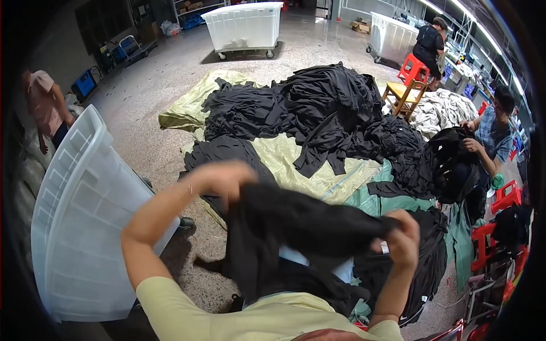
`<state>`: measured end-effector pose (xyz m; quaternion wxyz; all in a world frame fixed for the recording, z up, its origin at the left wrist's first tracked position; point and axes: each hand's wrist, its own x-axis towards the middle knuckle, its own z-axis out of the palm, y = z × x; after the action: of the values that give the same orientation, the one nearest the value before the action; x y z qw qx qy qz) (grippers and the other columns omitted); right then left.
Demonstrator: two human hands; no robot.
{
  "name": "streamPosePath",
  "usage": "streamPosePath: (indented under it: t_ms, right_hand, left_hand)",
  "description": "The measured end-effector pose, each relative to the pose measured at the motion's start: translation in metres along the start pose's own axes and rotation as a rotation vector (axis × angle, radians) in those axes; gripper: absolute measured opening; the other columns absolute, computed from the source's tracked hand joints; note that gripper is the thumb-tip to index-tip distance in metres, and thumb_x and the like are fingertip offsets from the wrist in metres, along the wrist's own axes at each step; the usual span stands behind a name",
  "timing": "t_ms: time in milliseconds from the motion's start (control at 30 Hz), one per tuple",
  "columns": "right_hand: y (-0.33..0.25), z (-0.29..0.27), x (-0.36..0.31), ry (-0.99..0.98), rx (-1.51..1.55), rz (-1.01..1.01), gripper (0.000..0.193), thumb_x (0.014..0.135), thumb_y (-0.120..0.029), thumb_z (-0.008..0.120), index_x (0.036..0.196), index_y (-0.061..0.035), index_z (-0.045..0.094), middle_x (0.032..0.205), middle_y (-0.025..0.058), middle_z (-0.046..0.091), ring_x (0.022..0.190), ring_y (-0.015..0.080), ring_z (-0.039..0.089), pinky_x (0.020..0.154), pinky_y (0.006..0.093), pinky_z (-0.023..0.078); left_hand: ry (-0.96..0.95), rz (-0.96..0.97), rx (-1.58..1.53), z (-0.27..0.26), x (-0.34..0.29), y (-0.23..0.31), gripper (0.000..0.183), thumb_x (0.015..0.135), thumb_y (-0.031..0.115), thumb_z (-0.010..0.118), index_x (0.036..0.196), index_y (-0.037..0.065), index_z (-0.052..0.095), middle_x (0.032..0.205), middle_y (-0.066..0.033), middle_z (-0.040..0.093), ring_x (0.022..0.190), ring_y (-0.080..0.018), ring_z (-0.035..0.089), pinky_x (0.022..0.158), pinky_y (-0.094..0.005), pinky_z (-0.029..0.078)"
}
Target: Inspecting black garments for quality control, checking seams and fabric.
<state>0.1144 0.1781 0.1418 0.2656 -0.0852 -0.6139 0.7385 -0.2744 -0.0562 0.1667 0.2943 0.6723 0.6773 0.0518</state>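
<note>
Stretched between my hands in front of my chest is a black garment (pixel 301 221), blurred by motion; its exact kind cannot be told. My left hand (pixel 227 179), raised higher and smeared, is closed on one end of the cloth. At the other end my right hand (pixel 405 236) grips it, with a small white tag showing by the fingers. Part of the garment hangs down below my left hand. More black cloth (pixel 301 284) lies in front of my body, partly hidden by the raised piece.
Large piles of black garments (pixel 335 91) lie ahead on yellow-green sheeting (pixel 278 156). A white wheeled bin (pixel 102 216) stands close on my left, another bin (pixel 242 25) farther off. At right a co-worker (pixel 495 128) handles dark cloth near red stools (pixel 483 244). Another person (pixel 48 105) is at left.
</note>
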Motion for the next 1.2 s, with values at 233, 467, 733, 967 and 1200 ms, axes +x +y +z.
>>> streamPosePath:
  t_ms: [233,467,733,967,1200]
  right_hand:
    - [0.082,0.058,0.024,-0.360,-0.261,0.095,0.042,0.094,0.006,0.055,0.135,-0.0009,0.048,0.127,0.0119,0.056,0.108,0.0189,0.061,0.094,0.0356,0.053]
    - [0.148,0.006,-0.079,-0.075,-0.541,0.389,0.031,0.089,-0.007,0.067,0.119,-0.0027,0.063,0.106,0.0121,0.069,0.085,0.0180,0.068,0.077,0.0307,0.054]
    - [0.180,-0.063,-0.171,0.085,-1.158,0.427,0.062,0.078,-0.032,0.077,0.131,-0.0077,0.055,0.125,0.0189,0.057,0.117,0.0378,0.053,0.099,0.0429,0.045]
    - [0.165,-0.086,-0.212,0.045,-0.658,0.701,0.062,0.082,-0.043,0.077,0.131,-0.0096,0.058,0.105,0.0187,0.068,0.099,0.0292,0.066,0.087,0.0377,0.051]
    - [0.171,-0.097,-0.234,0.385,-0.769,0.512,0.022,0.077,-0.010,0.072,0.096,-0.0001,0.067,0.081,0.0113,0.067,0.076,0.0189,0.064,0.070,0.0317,0.050]
  left_hand:
    - [1.649,-0.456,0.265,-0.121,0.025,-0.106,0.068,0.080,0.000,0.062,0.141,0.017,0.040,0.136,-0.0303,0.045,0.118,-0.0492,0.051,0.096,-0.0487,0.046]
    - [1.074,-0.359,-0.323,0.057,0.063,-0.121,0.023,0.079,0.015,0.066,0.098,0.001,0.069,0.096,-0.0131,0.072,0.086,-0.0239,0.070,0.078,-0.0351,0.055]
    - [0.740,-0.290,-0.950,0.294,0.097,0.011,0.012,0.089,0.008,0.068,0.092,-0.002,0.072,0.081,-0.0057,0.071,0.073,-0.0092,0.064,0.069,-0.0261,0.052]
    - [0.726,-0.278,-0.784,0.303,0.071,0.089,0.011,0.093,0.008,0.065,0.096,-0.002,0.069,0.089,-0.0092,0.068,0.079,-0.0174,0.065,0.071,-0.0298,0.051]
    - [0.693,-0.010,-0.438,0.292,0.066,0.141,0.013,0.083,0.007,0.072,0.096,0.003,0.069,0.095,-0.0104,0.069,0.090,-0.0282,0.063,0.081,-0.0360,0.050]
